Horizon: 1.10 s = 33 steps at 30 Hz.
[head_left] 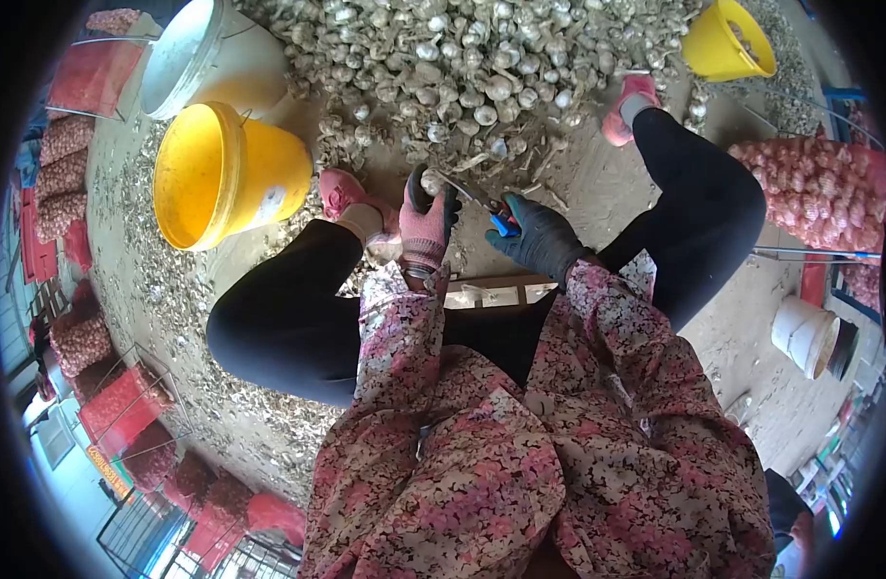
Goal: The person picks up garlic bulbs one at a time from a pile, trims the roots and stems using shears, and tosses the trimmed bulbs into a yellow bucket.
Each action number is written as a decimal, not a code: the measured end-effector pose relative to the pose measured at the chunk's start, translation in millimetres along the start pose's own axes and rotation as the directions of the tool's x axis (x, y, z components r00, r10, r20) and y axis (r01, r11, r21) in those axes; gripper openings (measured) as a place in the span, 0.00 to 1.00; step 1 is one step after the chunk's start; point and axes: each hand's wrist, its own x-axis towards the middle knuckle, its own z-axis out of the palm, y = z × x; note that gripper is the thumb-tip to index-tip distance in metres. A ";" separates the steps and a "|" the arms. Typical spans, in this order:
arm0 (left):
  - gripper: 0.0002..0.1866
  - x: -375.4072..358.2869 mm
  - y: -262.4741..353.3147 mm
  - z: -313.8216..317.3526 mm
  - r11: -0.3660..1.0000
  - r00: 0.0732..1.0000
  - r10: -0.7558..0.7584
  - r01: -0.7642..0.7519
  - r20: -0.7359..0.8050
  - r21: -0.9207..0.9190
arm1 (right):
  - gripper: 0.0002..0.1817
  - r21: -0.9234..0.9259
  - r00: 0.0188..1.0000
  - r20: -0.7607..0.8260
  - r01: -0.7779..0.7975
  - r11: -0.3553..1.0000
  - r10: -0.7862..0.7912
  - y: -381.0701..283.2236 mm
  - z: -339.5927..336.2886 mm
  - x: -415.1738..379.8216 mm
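Observation:
My left hand (pixel 426 214), in a pink and dark glove, is closed round a pale garlic bulb (pixel 431 181) in front of me. In my right hand (pixel 546 237), gloved in dark grey, is a pair of shears with blue handles (pixel 504 226). Their metal blades point left and reach the bulb; whether they touch its stem I cannot make out. Just beyond both hands spreads a large heap of garlic bulbs (pixel 462 72), with dry cut stems along its near edge.
A yellow bucket (pixel 232 183) lies tilted at the left beside a white bucket (pixel 211 68). Another yellow bucket (pixel 718 43) stands at the far right. Red net sacks of garlic (pixel 809 183) are on both sides. A white pail (pixel 800 333) is at the right.

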 end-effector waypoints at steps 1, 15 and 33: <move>0.26 -0.1 -0.4 3.2 0.999 0.999 0.025 -0.025 0.027 0.020 | 0.25 -0.005 0.999 -0.029 0.018 1.000 -0.018 3.7 4.3 1.8; 0.21 29.0 -9.8 3.9 0.494 0.774 -0.447 0.631 0.448 -0.598 | 0.26 0.249 0.999 -0.005 -0.033 0.968 0.035 -0.9 12.8 24.1; 0.33 22.2 -3.3 -17.5 0.943 0.989 0.145 -0.137 -0.004 0.303 | 0.32 -0.219 0.963 -0.187 0.154 0.963 -0.196 -8.1 3.6 12.6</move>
